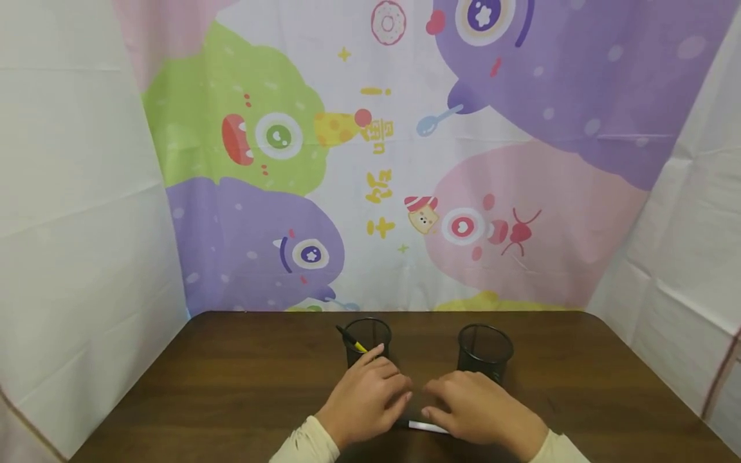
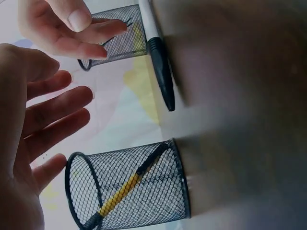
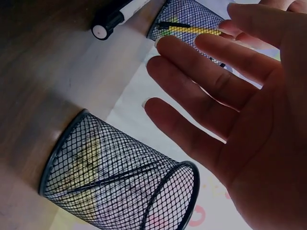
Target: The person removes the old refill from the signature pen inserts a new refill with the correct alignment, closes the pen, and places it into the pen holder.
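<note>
My left hand (image 1: 370, 399) hovers in front of the left black mesh pen cup (image 1: 352, 355), fingers loosely extended and holding nothing. A yellow-and-black pen (image 1: 354, 341) leans inside that cup. Near the right mesh pen cup (image 1: 486, 370) is my right hand (image 1: 477, 405), its fingers slightly bent with nothing in them, as the right wrist view shows. A white marker (image 1: 427, 427) with a black tapered end (image 2: 163, 72) lies on the table below and between both hands; the head view partly hides it. Both cups stand upright, apart from each other.
The brown wooden table (image 1: 260, 379) reaches back to a cartoon-printed curtain (image 1: 382, 270). White cloth walls (image 1: 87, 257) rise on the left and right sides.
</note>
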{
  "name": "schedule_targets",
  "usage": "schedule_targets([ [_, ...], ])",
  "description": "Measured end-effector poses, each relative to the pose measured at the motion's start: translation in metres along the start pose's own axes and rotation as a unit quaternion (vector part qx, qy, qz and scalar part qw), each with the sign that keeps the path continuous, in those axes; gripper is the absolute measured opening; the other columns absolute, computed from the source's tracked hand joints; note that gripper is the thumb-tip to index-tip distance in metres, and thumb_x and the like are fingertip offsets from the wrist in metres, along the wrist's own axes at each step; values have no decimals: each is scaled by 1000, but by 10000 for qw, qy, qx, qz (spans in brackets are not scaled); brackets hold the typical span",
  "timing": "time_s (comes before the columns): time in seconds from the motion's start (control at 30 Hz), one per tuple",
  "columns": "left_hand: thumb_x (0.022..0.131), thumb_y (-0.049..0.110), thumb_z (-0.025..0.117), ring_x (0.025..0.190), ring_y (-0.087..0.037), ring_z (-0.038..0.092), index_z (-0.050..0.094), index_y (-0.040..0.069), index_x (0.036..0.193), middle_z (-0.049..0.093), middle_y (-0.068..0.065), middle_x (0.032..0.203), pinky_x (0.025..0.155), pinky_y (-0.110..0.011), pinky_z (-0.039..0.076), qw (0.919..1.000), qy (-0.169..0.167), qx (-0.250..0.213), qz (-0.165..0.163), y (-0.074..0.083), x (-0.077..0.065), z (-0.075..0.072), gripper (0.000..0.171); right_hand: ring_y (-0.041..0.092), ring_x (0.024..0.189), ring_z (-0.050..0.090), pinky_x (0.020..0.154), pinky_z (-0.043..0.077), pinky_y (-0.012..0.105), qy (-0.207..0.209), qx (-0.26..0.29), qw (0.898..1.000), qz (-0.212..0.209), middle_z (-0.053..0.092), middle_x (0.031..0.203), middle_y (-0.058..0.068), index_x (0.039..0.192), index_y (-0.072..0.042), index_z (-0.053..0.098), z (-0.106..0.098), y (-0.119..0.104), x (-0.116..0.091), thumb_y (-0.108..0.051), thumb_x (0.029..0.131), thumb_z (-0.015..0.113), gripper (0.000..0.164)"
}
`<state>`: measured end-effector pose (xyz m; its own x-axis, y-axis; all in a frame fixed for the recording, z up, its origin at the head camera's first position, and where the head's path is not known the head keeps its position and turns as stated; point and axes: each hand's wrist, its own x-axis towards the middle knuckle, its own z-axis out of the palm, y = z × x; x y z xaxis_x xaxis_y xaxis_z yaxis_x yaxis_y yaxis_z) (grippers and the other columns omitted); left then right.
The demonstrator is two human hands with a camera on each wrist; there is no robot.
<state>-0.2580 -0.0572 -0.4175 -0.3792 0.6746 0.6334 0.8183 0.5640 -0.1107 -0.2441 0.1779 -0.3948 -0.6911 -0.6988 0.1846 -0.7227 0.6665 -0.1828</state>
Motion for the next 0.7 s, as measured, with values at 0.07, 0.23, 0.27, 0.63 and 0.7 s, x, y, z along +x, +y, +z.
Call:
schedule_targets([
  [0.07, 91, 25, 71, 87, -6, 64, 75, 23, 91, 68, 13, 85, 109, -44, 42, 9999, 112, 15, -19, 1, -1, 2, 4, 2, 79, 63, 64, 55, 28, -43, 75, 10000, -12, 72, 97, -9, 111, -13, 72, 2, 1, 1, -39, 96, 67, 30],
  [0.23, 90, 24, 71, 80, -5, 63, 75, 23, 89, 68, 14, 83, 92, -34, 52, 9995, 292, 65, -32, 2, -3, 4, 5, 1, 77, 60, 63, 54, 28, -16, -133, 9999, -13, 69, 93, -10, 106, -16, 72, 5, 2, 1, -37, 94, 69, 25],
  [0.27, 90, 25, 71, 78, -4, 63, 75, 23, 89, 68, 14, 83, 86, -31, 54, 9996, 291, 42, -43, 2, -3, 4, 5, 1, 77, 60, 63, 54, 28, 5, -202, 9998, -16, 69, 93, -10, 105, -16, 72, 5, 1, 1, -36, 94, 70, 23],
  [0.63, 91, 28, 71, 68, 1, 60, 76, 24, 88, 69, 15, 79, 55, -18, 49, 9984, -149, -197, -515, -2, -7, 6, 7, 3, 72, 57, 57, 51, 30, -207, -541, 9982, 176, 59, 82, -14, 86, -23, 71, 11, 2, 0, -32, 87, 77, 11],
  [0.7, 91, 29, 70, 70, 1, 62, 77, 24, 89, 69, 15, 81, 56, -19, 51, 9971, -260, -295, -658, -3, -8, 5, 8, 3, 71, 56, 56, 51, 30, -247, -525, 9981, 184, 58, 81, -14, 86, -23, 73, 12, 3, 0, -32, 86, 79, 11],
])
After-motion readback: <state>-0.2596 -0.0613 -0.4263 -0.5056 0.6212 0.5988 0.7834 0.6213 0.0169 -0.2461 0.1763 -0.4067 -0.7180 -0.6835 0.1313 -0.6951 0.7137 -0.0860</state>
